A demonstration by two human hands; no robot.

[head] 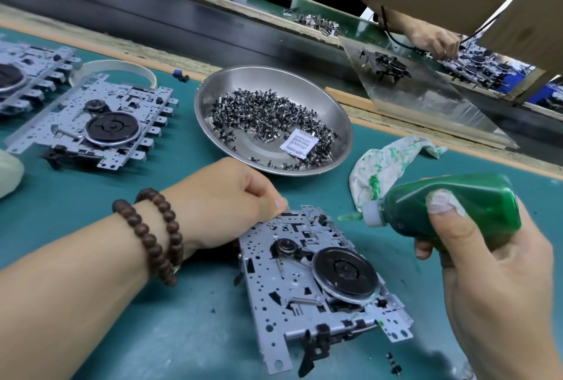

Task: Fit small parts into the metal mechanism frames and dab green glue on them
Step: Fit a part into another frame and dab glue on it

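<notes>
A metal mechanism frame with a black flywheel lies on the green mat in front of me. My left hand, with bead bracelets on the wrist, pinches its far top edge. My right hand grips a green glue bottle tipped sideways. The bottle's nozzle points left, just right of the frame's top corner and slightly apart from it. A small green dab shows near the frame's lower right edge. A steel bowl holds several small dark parts and a white desiccant packet.
Two more mechanism frames lie at the left, beside a clear ring. A glue-stained rag sits right of the bowl. A conveyor belt runs behind the mat. Another person's hand works beyond a clear shield.
</notes>
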